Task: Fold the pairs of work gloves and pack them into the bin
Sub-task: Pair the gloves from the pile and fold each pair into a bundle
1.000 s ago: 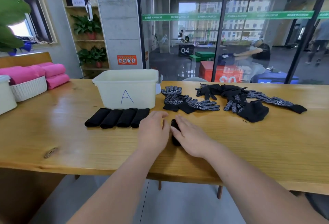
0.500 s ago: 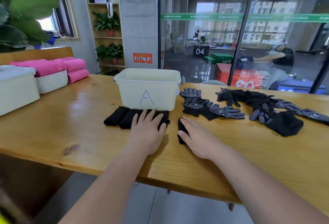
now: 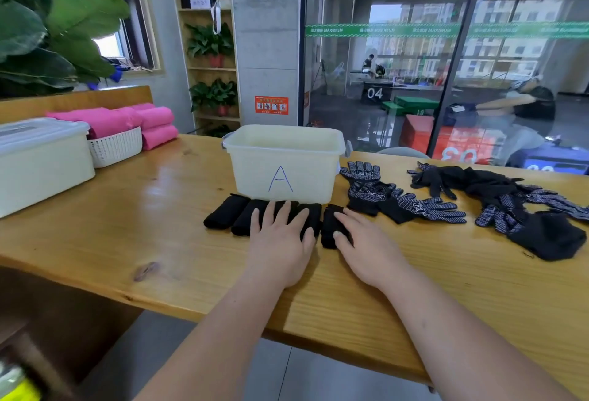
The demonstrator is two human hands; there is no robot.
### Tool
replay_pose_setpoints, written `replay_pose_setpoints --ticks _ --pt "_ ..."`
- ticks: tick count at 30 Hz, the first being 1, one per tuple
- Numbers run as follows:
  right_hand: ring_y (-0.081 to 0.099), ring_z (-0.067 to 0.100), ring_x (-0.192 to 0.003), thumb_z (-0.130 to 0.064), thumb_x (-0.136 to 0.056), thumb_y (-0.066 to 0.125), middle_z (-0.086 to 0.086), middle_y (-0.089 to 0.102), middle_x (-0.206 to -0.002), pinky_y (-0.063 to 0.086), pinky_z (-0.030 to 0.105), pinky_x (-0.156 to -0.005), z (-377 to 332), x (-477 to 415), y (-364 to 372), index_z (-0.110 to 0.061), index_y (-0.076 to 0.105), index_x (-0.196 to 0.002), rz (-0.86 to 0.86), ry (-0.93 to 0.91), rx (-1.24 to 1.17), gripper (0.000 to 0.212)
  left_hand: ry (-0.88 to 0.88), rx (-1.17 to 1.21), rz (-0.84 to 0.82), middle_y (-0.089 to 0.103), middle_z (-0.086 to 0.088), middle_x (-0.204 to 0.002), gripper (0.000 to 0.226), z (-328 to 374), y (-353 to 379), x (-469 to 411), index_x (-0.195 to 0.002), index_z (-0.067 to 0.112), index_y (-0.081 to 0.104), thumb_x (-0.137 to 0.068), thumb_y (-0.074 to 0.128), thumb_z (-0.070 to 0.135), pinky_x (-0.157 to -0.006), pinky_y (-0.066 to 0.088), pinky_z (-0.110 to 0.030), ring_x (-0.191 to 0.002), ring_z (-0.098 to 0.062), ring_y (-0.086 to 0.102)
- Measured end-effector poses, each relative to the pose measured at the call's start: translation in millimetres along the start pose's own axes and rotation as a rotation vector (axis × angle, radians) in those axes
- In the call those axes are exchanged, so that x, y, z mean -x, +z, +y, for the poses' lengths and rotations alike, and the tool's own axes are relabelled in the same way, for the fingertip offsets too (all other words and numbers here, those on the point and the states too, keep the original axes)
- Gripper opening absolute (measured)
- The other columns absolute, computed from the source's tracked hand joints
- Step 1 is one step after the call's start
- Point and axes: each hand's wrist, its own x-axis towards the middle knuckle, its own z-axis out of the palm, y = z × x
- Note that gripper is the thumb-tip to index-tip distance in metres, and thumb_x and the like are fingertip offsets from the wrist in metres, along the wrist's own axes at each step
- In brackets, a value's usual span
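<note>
A cream bin [image 3: 283, 163] marked "A" stands on the wooden table [image 3: 143, 225]. In front of it lies a row of several black folded glove rolls [image 3: 228, 216]. My left hand [image 3: 280, 241] rests flat on the right end of that row, fingers straight. Beside it my right hand [image 3: 363, 244] lies over one more black glove roll [image 3: 328, 228], fingers on top and thumb at its near side, the roll touching the row. Unfolded dotted black gloves [image 3: 401, 200] lie right of the bin. A bigger heap of gloves [image 3: 510, 209] sits further right.
At the left stand a lidded cream box [image 3: 38, 158] and a white basket [image 3: 116, 147] with pink rolled towels [image 3: 153, 126]. A large plant [image 3: 47, 28] hangs over the far left. A glass wall runs behind the table. The table's near edge is just below my wrists.
Both hands slid forward toward the bin. The right hand pushed its roll up against the row. The left hand came to lie on the row's right end. The camera view shifted left.
</note>
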Motion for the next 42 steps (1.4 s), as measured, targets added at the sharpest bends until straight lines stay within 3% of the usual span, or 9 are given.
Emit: replay_pose_setpoints --ticks 6,16,22,27,35,42 --pt "0.012 0.017 -0.162 -0.062 -0.109 0.028 -0.009 0.016 -0.175 0.019 0.042 -0.129 -8 -3 3 -0.036 0.020 -0.167 -0.040 -0.008 0.189 0.065 -0.052 0.000 -0.043 0.010 0.004 -0.177 0.060 1 -2 1 -0.165 0.046 0.020 -0.108 0.019 0.062 -0.130 -0.008 -0.055 -0.163 -0.028 -0.004" --pt "0.001 0.020 -0.163 -0.070 -0.105 0.013 -0.012 0.002 -0.176 0.013 0.047 -0.130 -8 0 4 -0.038 0.004 -0.168 -0.104 0.004 0.172 0.071 -0.046 -0.005 -0.040 0.007 0.005 -0.177 0.061 0 -1 1 -0.166 0.046 0.017 -0.107 0.017 0.063 -0.130 -0.008 -0.055 -0.163 -0.027 -0.006" --pt "0.009 0.017 -0.162 -0.062 -0.109 0.016 -0.010 0.011 -0.176 0.019 0.044 -0.130 -12 9 -3 -0.035 0.014 -0.168 0.033 0.009 0.123 0.065 -0.012 -0.060 0.051 0.022 0.002 -0.175 0.065 3 -4 2 -0.163 0.041 0.030 -0.105 0.019 0.067 -0.131 -0.006 -0.051 -0.163 -0.025 0.002" --pt "0.012 0.015 -0.162 -0.060 -0.110 0.019 -0.010 0.017 -0.175 0.019 0.042 -0.130 -8 23 -8 -0.034 0.023 -0.167 0.064 -0.023 0.134 0.063 0.099 -0.143 0.243 0.057 -0.006 -0.153 0.060 5 -7 8 -0.145 0.026 0.063 -0.104 0.034 0.059 -0.129 0.019 -0.053 -0.155 -0.031 0.033" --pt "0.005 0.016 -0.163 -0.060 -0.110 0.016 -0.009 0.012 -0.176 0.016 0.044 -0.131 25 54 -32 -0.032 0.023 -0.167 0.057 0.029 0.220 0.064 0.269 -0.220 0.252 0.061 -0.004 -0.144 0.046 28 -14 9 -0.139 0.021 0.065 -0.105 0.046 0.047 -0.125 0.028 -0.053 -0.146 -0.031 0.043" --pt "0.008 0.018 -0.163 -0.062 -0.109 0.013 -0.007 0.018 -0.175 0.018 0.045 -0.130 70 70 -56 -0.031 0.028 -0.165 0.062 0.130 0.298 0.067 0.343 -0.116 0.183 0.059 -0.002 -0.151 0.055 93 -3 7 -0.143 0.024 0.062 -0.104 0.036 0.051 -0.125 0.030 -0.050 -0.147 -0.027 0.044"
